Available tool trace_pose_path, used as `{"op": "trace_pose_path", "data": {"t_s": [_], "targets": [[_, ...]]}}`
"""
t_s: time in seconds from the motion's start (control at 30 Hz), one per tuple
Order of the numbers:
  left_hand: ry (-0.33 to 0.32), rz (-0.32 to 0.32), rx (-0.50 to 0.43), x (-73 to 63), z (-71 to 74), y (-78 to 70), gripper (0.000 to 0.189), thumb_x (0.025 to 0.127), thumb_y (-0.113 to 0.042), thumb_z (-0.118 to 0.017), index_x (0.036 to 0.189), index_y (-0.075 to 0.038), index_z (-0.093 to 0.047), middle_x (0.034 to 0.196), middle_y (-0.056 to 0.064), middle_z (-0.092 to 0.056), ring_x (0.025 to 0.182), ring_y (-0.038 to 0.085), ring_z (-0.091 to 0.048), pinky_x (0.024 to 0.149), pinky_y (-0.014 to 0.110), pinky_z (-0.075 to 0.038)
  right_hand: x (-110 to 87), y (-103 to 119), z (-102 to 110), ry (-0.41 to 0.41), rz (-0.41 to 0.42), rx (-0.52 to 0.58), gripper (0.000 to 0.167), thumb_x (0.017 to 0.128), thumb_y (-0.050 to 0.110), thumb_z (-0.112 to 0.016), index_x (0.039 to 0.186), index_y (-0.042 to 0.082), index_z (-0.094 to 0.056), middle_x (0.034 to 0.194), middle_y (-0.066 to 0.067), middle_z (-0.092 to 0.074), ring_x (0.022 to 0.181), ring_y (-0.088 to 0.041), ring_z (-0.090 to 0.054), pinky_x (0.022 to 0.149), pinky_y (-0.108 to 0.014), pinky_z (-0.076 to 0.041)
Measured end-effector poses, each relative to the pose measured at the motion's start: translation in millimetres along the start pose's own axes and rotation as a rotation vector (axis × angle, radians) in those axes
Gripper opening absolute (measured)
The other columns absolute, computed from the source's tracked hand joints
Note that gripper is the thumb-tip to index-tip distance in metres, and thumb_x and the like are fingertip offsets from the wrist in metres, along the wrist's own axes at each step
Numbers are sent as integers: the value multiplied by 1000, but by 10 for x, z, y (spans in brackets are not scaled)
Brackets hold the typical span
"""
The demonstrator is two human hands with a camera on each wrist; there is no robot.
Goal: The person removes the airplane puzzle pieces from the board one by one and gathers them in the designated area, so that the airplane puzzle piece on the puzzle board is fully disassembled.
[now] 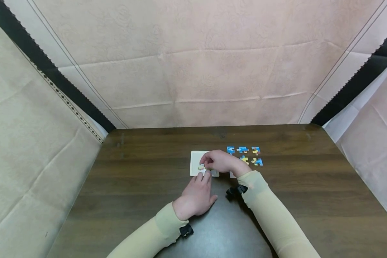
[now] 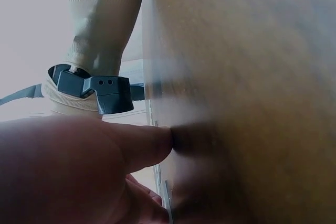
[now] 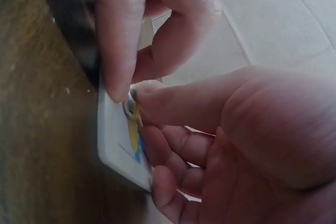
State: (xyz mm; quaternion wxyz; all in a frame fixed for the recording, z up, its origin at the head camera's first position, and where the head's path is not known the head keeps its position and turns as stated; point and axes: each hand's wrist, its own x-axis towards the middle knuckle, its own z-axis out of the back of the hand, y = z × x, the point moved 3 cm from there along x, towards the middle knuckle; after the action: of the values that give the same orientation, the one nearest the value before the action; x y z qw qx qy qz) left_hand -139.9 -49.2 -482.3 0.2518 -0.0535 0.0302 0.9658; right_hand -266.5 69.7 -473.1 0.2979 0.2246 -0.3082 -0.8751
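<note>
A white puzzle board (image 1: 195,157) with a raised rim lies on the table. Over it my right hand (image 1: 220,161) pinches a small yellow, white and blue jigsaw piece (image 3: 133,124) between thumb (image 3: 173,100) and curled fingers, low above the board's surface. My left hand (image 1: 196,195) rests at the board's near edge with its fingers extended; one fingertip (image 3: 118,90) sits right beside the piece. The left thumb (image 2: 152,142) touches the table. Part of the board is hidden under my right hand.
Several loose jigsaw pieces, among them a blue one (image 1: 242,149) and a blue-yellow one (image 1: 257,162), lie right of the board, some partly behind my right wrist. Dark brown wooden table (image 1: 142,190); pale fabric walls (image 1: 213,71) stand behind and at both sides.
</note>
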Motion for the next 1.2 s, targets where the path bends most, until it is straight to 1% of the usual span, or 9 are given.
{"op": "trace_pose_path", "data": {"t_s": [0.13, 0.2, 0.27, 0.53, 0.7, 0.87, 1.03, 1.1, 1.2], "targets": [[3, 0, -2, 1, -3, -1, 74, 106, -58, -58, 151, 0, -52, 139, 8, -44, 120, 25, -45, 107, 36, -45, 2, -12, 7, -27, -22, -13, 16, 107, 11, -65, 116, 16, -77, 102, 4, -72, 89, -19, -63, 87, -39, -54], [7, 0, 0, -6, 10, -4, 73, 106, -57, -58, 151, 0, -52, 140, 8, -44, 120, 25, -45, 107, 36, -45, 7, -21, 11, -41, -31, -18, 15, 107, 13, -65, 116, 18, -77, 106, 5, -73, 91, -18, -63, 89, -40, -54], [14, 1, 3, -13, 20, -7, 73, 106, -57, -58, 151, 0, -52, 141, 8, -44, 120, 24, -46, 108, 36, -45, 11, -33, 14, -56, -35, -20, 15, 107, 13, -66, 116, 18, -77, 105, 5, -73, 92, -18, -63, 91, -41, -54], [18, -3, 3, -14, 37, -3, 74, 107, -57, -57, 153, 0, -51, 147, 9, -45, 121, 25, -47, 109, 37, -45, 21, -46, 29, -102, 0, -1, 13, 106, 10, -68, 116, 15, -75, 102, 3, -71, 93, -17, -65, 91, -40, -56], [19, -8, -4, -3, 23, 5, 74, 106, -58, -57, 153, -1, -52, 148, 9, -44, 119, 25, -47, 106, 37, -47, 27, -60, 27, -111, 10, 5, 13, 106, 10, -69, 116, 17, -75, 102, 4, -72, 94, -16, -66, 90, -40, -57], [23, -18, 4, 5, 29, 10, 74, 106, -59, -58, 152, -2, -54, 146, 8, -45, 117, 24, -47, 105, 37, -47, 32, -76, 32, -127, 12, -2, 15, 106, 13, -69, 118, 20, -75, 103, 5, -73, 94, -14, -67, 89, -39, -57], [21, -33, 23, 8, 40, 23, 74, 106, -59, -58, 152, -2, -54, 143, 7, -46, 115, 22, -47, 103, 36, -47, -7, -73, 64, -135, 16, 18, 19, 106, 14, -69, 124, 19, -74, 104, 3, -73, 92, -16, -67, 87, -40, -56], [17, -43, 29, 8, 42, 32, 74, 106, -59, -58, 153, -2, -53, 144, 7, -46, 117, 22, -46, 105, 36, -46, -35, -77, 94, -145, 15, 31, 20, 106, 15, -69, 125, 18, -73, 105, 1, -73, 93, -17, -67, 86, -40, -56], [19, -59, 31, 1, 45, 46, 76, 106, -59, -57, 155, -1, -52, 148, 8, -45, 125, 23, -44, 110, 36, -42, -83, -100, 146, -162, 16, 41, 19, 106, 16, -70, 125, 18, -72, 107, 1, -72, 96, -17, -67, 87, -41, -57]]}}
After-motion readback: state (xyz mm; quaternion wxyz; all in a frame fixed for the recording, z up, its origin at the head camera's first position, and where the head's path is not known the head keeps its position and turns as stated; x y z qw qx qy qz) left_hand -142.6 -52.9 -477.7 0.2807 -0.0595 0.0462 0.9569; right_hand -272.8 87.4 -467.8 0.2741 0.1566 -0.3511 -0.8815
